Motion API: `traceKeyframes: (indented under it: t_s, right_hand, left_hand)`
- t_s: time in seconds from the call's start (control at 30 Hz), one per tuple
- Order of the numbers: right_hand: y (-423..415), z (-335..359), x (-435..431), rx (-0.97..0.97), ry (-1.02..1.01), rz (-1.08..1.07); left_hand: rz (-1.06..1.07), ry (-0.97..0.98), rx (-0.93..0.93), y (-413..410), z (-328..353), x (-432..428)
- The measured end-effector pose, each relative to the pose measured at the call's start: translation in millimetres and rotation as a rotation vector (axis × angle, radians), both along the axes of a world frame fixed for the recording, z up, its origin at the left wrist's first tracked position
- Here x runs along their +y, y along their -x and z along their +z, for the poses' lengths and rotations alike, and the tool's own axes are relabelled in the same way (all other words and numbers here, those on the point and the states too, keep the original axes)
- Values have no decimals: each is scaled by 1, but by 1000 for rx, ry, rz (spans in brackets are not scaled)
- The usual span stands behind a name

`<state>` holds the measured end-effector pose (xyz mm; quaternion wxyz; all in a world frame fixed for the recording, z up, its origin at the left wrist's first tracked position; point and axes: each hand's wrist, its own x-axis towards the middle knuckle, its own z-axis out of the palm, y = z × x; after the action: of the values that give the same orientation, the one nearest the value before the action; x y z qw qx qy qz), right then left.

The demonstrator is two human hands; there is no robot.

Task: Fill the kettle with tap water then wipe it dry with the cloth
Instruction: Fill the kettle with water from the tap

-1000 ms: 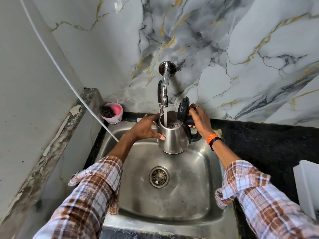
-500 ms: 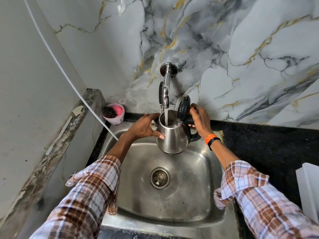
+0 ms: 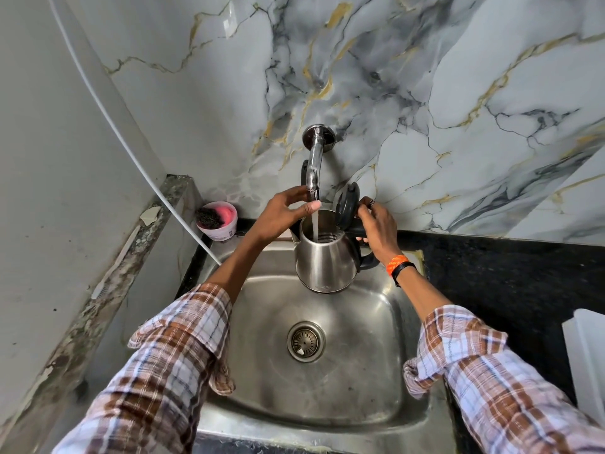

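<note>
A steel kettle [image 3: 324, 260] with its black lid [image 3: 347, 206] flipped open hangs over the sink [image 3: 370, 326], under the chrome wall tap [image 3: 314, 165]. A stream of water runs from the spout into the kettle's mouth. My right hand [image 3: 376, 226] grips the black handle and holds the kettle up. My left hand [image 3: 288, 211] is at the tap's spout, fingers curled around it, thumb near the water stream. No cloth is in view.
A pink tub [image 3: 217, 221] with a dark scrubber stands at the sink's back left corner. A white hose [image 3: 131, 139] runs down the left wall. Black countertop [image 3: 510, 276] lies to the right, with a white object [image 3: 586, 362] at its right edge. The drain [image 3: 306, 341] is in the basin's middle.
My left hand has left the kettle's side and risen to the tap's spout. The kettle stays under the running water, held by my right hand alone.
</note>
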<state>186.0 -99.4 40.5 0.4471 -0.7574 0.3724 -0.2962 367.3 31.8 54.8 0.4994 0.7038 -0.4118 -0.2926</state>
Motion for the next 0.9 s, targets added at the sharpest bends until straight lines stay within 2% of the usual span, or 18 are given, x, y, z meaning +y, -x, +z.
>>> traceKeyframes:
  t_s: [0.13, 0.43, 0.9]
  right_hand:
    - [2, 1, 1, -12, -9, 2]
    - [3, 2, 2, -16, -15, -28]
    - [0, 0, 5, -38, -65, -33]
  left_hand:
    - [28, 46, -10, -1, 6, -13]
    - [24, 13, -87, -4, 11, -19]
    - [32, 13, -72, -3, 10, -22]
